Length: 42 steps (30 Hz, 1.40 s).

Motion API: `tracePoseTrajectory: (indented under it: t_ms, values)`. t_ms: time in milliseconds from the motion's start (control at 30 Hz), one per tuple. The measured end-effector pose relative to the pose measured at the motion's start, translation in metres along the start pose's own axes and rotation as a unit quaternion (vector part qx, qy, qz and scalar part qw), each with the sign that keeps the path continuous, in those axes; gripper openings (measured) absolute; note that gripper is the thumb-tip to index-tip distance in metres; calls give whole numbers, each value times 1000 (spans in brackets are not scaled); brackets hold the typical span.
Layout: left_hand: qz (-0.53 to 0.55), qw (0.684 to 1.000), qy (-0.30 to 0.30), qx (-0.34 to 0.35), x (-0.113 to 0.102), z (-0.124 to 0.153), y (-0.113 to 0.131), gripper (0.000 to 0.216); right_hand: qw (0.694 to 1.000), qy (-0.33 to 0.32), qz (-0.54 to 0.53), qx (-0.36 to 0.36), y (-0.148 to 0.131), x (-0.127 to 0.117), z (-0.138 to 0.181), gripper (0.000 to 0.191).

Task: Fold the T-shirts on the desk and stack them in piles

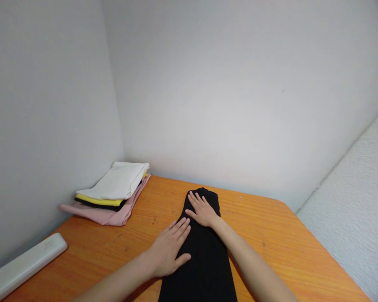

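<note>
A black garment [204,260] lies lengthwise on the wooden table, narrow and flat, with its far end slightly rumpled. Its near end runs out of the bottom of the view. My left hand [171,247] rests on the garment's left edge, fingers stretched out and thumb apart. Farther up, my right hand [202,209] lies flat on the cloth close to the far end, its fingers spread. Neither hand grips anything.
On the table [255,235], at the back left, sits a stack of folded cloths: white [119,180] on top, then yellow [103,200], black and pink [113,218]. A long white object [25,264] lies at the left edge. Walls stand behind and to the left.
</note>
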State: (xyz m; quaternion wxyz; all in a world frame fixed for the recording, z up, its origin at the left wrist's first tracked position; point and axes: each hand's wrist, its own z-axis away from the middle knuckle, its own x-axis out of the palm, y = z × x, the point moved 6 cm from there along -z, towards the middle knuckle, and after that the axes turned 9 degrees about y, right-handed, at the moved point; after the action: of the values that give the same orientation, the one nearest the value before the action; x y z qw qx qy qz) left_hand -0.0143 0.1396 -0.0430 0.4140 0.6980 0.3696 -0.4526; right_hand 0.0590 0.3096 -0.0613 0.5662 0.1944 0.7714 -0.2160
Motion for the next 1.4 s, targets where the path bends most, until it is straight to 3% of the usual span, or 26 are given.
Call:
tracePoseTrajectory:
  t_ms: [300,400,500,600,733,867,1000,1100,1233,1400]
  values:
    - [-16,1000,8,15,8,1,-7,70,999,22,-21,-19,4,-1,-2,66]
    - [-42,999,16,24,2,0,-3,65,997,72,-4,-20,3,-13,4,60]
    - [-63,996,43,53,-10,6,8,63,992,124,15,35,16,-25,23,58]
    - [-70,994,53,63,-14,15,15,66,992,77,24,99,34,-21,49,69]
    - [-65,997,6,33,1,21,11,71,992,0,45,117,45,-11,72,82]
    - [-55,998,-12,17,10,17,6,65,990,-5,66,124,40,-19,71,76]
    - [-46,998,-1,36,-6,21,12,59,995,36,69,64,14,-48,79,71]
    - [-6,998,-5,64,-25,44,27,57,998,68,9,5,-17,-72,118,67]
    - [70,988,-84,105,-37,91,56,75,994,-4,-102,-39,-62,-86,203,66]
    - [111,975,-143,125,-32,133,84,120,984,-92,-145,-47,-103,-95,290,97]
